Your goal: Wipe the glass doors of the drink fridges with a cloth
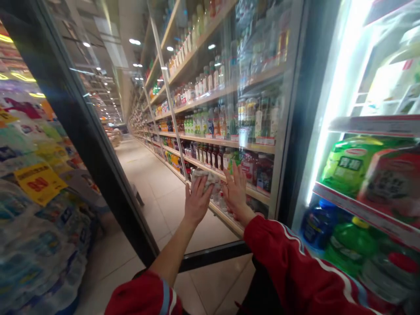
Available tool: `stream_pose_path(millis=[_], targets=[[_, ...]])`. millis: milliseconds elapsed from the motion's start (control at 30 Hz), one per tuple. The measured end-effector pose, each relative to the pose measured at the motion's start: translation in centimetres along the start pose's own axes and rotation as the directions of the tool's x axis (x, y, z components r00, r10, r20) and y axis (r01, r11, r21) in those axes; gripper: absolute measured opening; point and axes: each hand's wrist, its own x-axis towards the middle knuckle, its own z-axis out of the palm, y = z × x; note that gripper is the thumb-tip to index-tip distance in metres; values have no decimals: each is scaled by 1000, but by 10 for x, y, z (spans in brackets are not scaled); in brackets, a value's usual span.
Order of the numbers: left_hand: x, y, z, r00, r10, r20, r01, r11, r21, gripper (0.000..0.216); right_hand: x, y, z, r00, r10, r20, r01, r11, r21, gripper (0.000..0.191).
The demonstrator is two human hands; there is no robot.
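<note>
Pressed against the glass of an open cooler door (210, 236) is a crumpled whitish cloth (210, 177). My left hand (197, 202) lies over this cloth, its fingers spread on it and holding it to the pane. Just to the right, my right hand (236, 192) is open, with outstretched fingers raised at the glass and nothing visible in them. Both forearms come from red sleeves (282, 258) with white and blue stripes; the left forearm is bare.
On the right stands a lit cooler shelf (367, 210) with large bottles, among them a green bottle (352, 240). Packs of bottled water (36, 253) are piled at left beside a yellow price sign (40, 183). Rows of bottles on shelves (210, 142) show in the glass.
</note>
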Motion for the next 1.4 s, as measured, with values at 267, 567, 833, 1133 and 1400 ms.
stream_pose_path(millis=[267,567,833,1133,1400], targets=[[-10,-64,-33,943,-317,-105,326,942,81,35,-8,-7,5,999,40,-16,-40,999,5,60],[-45,-38,-23,992,-122,8,121,990,67,33,-19,-19,4,1000,28,5,-28,999,-16,60],[-55,-95,-47,858,-494,-144,507,858,80,40,-24,-19,7,999,39,16,-39,999,-23,67],[-63,-61,-34,976,-218,-13,218,973,74,44,-24,-19,7,999,38,25,-37,999,-32,65],[-70,-92,-55,856,-508,-97,515,854,79,53,-24,-18,6,998,34,60,-33,999,-30,58]])
